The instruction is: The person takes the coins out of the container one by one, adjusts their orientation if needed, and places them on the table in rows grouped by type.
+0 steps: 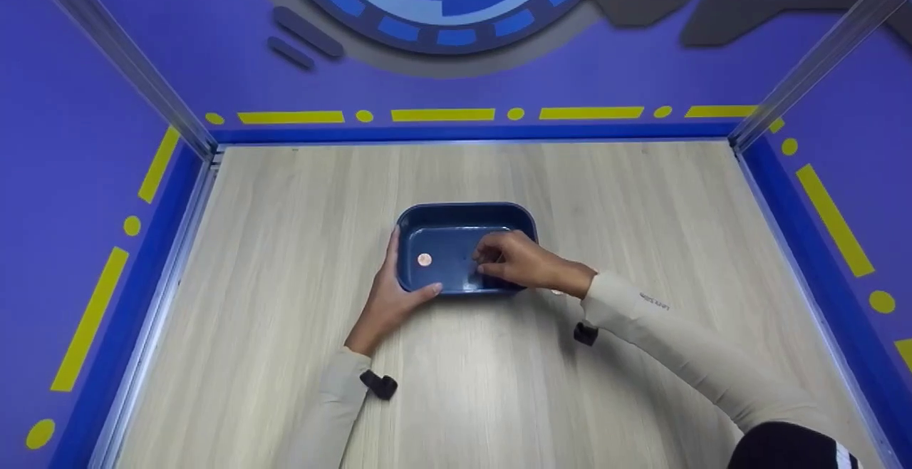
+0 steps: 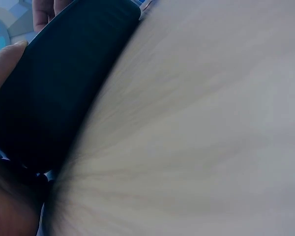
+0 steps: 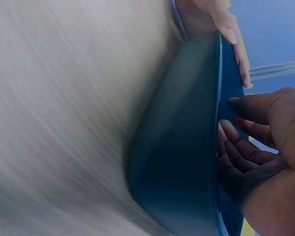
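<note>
A dark blue rectangular tray [image 1: 467, 285] with rounded corners and raised walls sits on the table. At its left end my left hand [image 1: 390, 299] grips it, fingers along the outer wall and thumb over the near rim. A small copper-coloured disc like a coin [image 1: 424, 259] lies on the tray floor, towards the left. My right hand [image 1: 524, 261] reaches over the tray's right part with curled fingers; its fingertips are partly hidden, and whether they pinch anything cannot be seen. Under the right wrist, a second small pale disc [image 1: 557, 292] shows partly on the table.
The light wood-grain table [image 1: 285, 241] is bordered by blue-purple panels [image 1: 456, 91] with yellow markings at the back and both sides. Metal rails run along its edges. A small black wrist device [image 1: 379, 385] is on the left arm, another [image 1: 586, 333] on the right.
</note>
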The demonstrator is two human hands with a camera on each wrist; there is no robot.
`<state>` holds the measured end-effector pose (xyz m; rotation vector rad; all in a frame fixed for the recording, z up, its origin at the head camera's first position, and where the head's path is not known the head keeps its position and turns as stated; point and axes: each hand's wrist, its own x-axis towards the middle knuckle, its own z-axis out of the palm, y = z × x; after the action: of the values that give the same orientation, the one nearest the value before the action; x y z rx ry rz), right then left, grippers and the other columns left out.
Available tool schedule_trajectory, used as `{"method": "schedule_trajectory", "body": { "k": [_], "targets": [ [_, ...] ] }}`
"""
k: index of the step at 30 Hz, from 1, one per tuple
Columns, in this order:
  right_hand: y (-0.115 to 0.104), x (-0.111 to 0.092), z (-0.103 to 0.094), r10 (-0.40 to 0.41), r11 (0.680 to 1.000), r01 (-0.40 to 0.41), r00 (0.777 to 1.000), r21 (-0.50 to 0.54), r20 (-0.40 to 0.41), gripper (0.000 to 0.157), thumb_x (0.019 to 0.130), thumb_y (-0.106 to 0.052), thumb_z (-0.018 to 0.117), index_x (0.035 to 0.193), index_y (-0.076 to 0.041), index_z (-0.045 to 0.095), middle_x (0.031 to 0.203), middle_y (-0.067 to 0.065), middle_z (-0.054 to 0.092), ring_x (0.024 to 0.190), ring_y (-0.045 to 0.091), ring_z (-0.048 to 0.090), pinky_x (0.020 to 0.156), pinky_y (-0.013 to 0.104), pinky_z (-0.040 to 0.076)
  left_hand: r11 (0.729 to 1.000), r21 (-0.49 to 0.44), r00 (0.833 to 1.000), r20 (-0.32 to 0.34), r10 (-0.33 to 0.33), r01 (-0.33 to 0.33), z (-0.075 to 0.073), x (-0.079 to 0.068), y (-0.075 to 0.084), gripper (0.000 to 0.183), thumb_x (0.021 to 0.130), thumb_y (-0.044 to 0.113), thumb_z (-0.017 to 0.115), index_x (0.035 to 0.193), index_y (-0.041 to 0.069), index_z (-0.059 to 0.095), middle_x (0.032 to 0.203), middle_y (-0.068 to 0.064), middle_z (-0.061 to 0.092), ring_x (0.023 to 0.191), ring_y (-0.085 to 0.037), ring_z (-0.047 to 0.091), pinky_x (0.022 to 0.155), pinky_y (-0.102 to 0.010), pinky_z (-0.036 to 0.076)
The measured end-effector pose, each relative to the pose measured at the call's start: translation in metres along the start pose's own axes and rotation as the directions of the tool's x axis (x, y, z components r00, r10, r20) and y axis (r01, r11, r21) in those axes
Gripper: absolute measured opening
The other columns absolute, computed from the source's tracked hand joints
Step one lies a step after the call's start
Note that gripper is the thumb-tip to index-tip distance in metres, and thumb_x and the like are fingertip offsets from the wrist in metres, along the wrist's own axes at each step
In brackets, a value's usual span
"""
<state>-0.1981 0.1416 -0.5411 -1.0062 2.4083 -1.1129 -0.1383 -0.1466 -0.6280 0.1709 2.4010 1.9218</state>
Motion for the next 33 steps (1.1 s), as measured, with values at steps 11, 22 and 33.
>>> {"method": "schedule_trajectory", "body": {
  "k": [11,22,33],
  "targets": [
    [-0.001,0.016,0.004,-0.006,0.999,0.007,1.000,-0.046,0.027,0.016,0.099,-0.001,0.078,0.114,0.006,0.077,0.105,0.014,0.080,0.094,0.022,0.076,0.086,0.042,0.064,1.000,0.002,1.000,0.000,0.005,-0.005,-0.001,0.000,-0.001,0.133,0.084,0.040,0.097,0.180,0.026,0.006,0.183,-0.012,0.021,0.164,-0.033,0.030,0.131,-0.056,0.028],
    [0.001,0.029,0.010,-0.005,0.997,0.009,0.998,-0.075,0.056,0.015,0.099,-0.004,0.079,0.113,0.001,0.079,0.104,0.010,0.081,0.095,0.019,0.075,0.087,0.041,0.063,1.000,-0.013,1.000,-0.001,0.017,-0.017,0.000,0.001,0.000,0.132,0.084,0.035,0.097,0.179,0.026,0.006,0.179,-0.015,0.031,0.157,-0.033,0.040,0.128,-0.055,0.032],
    [0.003,0.039,0.017,-0.029,0.996,0.038,0.994,-0.075,0.110,0.016,0.098,-0.003,0.078,0.113,0.003,0.079,0.105,0.012,0.079,0.094,0.020,0.072,0.086,0.039,0.061,1.000,-0.006,1.000,0.004,0.021,-0.021,-0.001,0.001,-0.002,0.132,0.084,0.034,0.096,0.179,0.023,0.005,0.179,-0.017,0.028,0.158,-0.035,0.038,0.128,-0.056,0.031]
  ]
}}
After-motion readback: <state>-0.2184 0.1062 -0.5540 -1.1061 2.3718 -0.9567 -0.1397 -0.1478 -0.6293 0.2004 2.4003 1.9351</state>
